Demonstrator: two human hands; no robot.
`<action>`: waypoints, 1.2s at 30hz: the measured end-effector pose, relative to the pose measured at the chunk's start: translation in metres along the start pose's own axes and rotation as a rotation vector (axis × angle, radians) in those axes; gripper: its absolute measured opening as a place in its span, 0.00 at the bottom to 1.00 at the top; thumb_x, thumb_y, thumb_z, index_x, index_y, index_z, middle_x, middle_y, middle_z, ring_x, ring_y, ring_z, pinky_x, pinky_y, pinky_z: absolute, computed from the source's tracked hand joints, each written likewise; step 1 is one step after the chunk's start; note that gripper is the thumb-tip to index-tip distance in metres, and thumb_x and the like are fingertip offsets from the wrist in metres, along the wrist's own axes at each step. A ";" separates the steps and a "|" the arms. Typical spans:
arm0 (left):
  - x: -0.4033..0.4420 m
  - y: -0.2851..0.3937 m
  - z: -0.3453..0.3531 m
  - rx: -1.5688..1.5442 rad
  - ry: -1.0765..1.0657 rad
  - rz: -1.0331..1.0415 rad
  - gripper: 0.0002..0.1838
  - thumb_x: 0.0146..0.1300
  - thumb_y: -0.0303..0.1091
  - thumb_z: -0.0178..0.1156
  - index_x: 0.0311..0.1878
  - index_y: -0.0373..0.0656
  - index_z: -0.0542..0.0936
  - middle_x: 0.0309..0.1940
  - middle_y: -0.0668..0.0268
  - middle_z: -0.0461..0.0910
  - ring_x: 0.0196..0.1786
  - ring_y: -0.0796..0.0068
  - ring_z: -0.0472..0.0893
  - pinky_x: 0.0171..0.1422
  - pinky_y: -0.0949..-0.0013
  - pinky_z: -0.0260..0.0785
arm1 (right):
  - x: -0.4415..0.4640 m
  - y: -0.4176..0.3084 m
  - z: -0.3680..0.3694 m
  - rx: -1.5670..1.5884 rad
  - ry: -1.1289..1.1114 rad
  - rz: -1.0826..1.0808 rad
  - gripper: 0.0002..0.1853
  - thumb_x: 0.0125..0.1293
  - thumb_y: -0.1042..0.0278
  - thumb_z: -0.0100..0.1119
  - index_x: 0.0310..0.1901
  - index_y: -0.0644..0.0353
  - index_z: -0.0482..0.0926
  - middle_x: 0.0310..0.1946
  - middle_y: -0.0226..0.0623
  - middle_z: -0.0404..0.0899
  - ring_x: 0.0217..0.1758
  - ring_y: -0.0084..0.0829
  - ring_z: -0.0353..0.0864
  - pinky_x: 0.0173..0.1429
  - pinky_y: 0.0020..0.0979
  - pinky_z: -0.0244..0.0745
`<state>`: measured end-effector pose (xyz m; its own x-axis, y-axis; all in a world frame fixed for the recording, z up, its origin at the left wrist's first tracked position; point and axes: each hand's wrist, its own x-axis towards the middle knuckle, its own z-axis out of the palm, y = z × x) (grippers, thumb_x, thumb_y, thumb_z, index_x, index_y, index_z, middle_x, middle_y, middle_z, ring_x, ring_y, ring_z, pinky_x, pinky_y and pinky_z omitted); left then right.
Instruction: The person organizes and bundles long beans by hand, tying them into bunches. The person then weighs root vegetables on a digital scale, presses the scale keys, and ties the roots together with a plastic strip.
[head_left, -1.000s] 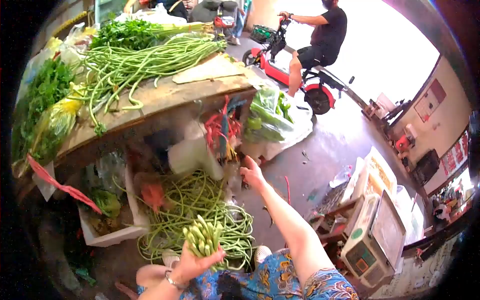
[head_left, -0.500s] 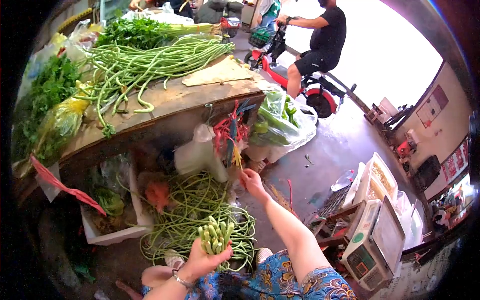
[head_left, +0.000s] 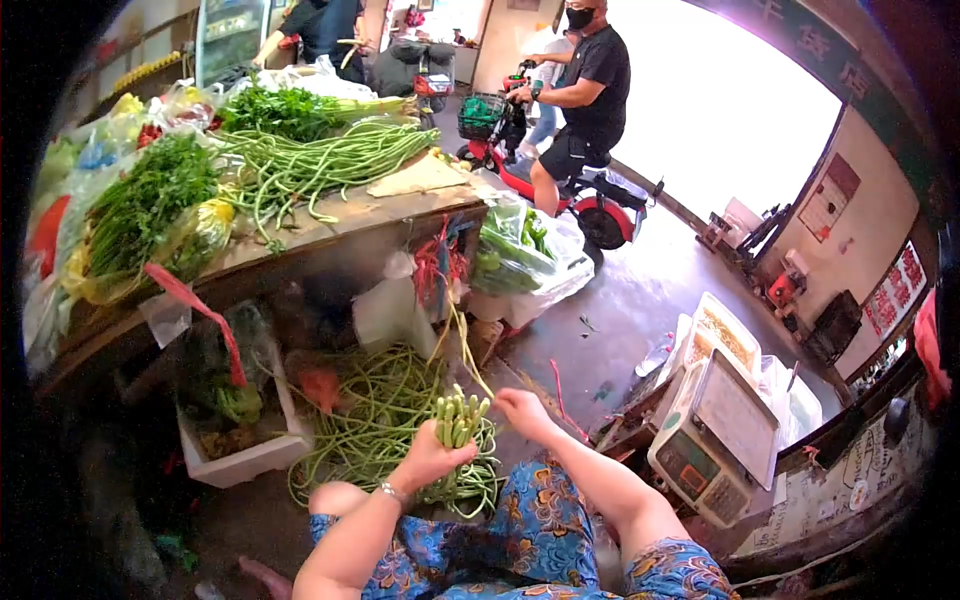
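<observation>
1. Where your view begins at left, leafy greens (head_left: 140,210), partly wrapped in clear plastic, lie on the wooden table (head_left: 340,222).
2. White foam box (head_left: 250,468) sits on the floor below, some leafy stuff inside; too dim to name it.
3. Long beans on the tabletop (head_left: 320,165), piled loosely, a few tips trailing toward the front edge.
4. Heap of long beans (head_left: 370,405) on the floor in front of you, tangled, right by your knees.
5. Your left hand (head_left: 430,457) is closed around a bunch of beans (head_left: 461,420) — ends bundled together, pointing up, held above the right side of the floor heap.
6. Red strings (head_left: 437,270) hang at the table's front; a yellow strip (head_left: 464,340) slants down from them toward you.
7. Your right hand (head_left: 522,412) has its fingertips pinched on the strip's lower end — just beside the bunch, not wrapped around it.
8. Clear bag (head_left: 520,250) with green vegetables by the table's end; behind it, a person in black (head_left: 598,95) sits on a red scooter (head_left: 600,222).
9. Scale (head_left: 715,445) at your right, flat pan tilted in view, white tub (head_left: 722,335) just beyond.
</observation>
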<state>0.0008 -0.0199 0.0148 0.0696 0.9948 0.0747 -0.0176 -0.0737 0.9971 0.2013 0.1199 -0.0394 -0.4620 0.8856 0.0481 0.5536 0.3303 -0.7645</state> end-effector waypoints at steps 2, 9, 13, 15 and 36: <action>-0.008 0.025 0.006 -0.026 -0.126 -0.048 0.14 0.56 0.25 0.64 0.45 0.36 0.78 0.28 0.71 0.80 0.28 0.84 0.76 0.35 0.75 0.72 | -0.043 -0.013 -0.009 -0.043 -0.062 -0.025 0.09 0.66 0.66 0.56 0.42 0.61 0.81 0.30 0.49 0.80 0.35 0.40 0.82 0.43 0.36 0.74; 0.001 0.010 0.036 0.078 -0.450 -0.140 0.36 0.52 0.24 0.72 0.65 0.39 0.67 0.50 0.63 0.79 0.48 0.77 0.79 0.57 0.67 0.76 | -0.123 -0.067 -0.056 -0.287 -0.228 -0.038 0.13 0.65 0.62 0.56 0.47 0.53 0.83 0.41 0.46 0.84 0.45 0.48 0.83 0.50 0.42 0.78; 0.007 0.002 0.035 0.104 -0.388 -0.117 0.24 0.53 0.24 0.70 0.54 0.36 0.74 0.39 0.65 0.82 0.34 0.79 0.81 0.43 0.71 0.80 | -0.158 -0.090 -0.113 -0.385 -0.114 -0.188 0.08 0.65 0.65 0.58 0.41 0.57 0.82 0.34 0.44 0.79 0.41 0.46 0.80 0.46 0.41 0.75; 0.009 0.008 0.035 0.113 -0.272 -0.114 0.10 0.54 0.23 0.66 0.39 0.36 0.77 0.30 0.69 0.80 0.31 0.82 0.79 0.37 0.73 0.76 | -0.176 -0.104 -0.140 -0.409 0.018 -0.177 0.06 0.65 0.67 0.58 0.38 0.60 0.80 0.31 0.43 0.72 0.38 0.45 0.76 0.42 0.41 0.72; -0.030 0.060 0.105 0.489 -0.002 0.297 0.12 0.52 0.29 0.65 0.38 0.40 0.75 0.30 0.47 0.80 0.39 0.42 0.80 0.41 0.53 0.73 | -0.197 -0.050 -0.068 0.816 -0.169 0.272 0.10 0.71 0.65 0.58 0.42 0.63 0.82 0.26 0.26 0.80 0.34 0.18 0.77 0.40 0.27 0.75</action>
<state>0.1027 -0.0617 0.0732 0.1344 0.9262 0.3521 0.4270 -0.3748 0.8229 0.3114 -0.0491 0.0332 -0.5187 0.8179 -0.2491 0.0210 -0.2791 -0.9600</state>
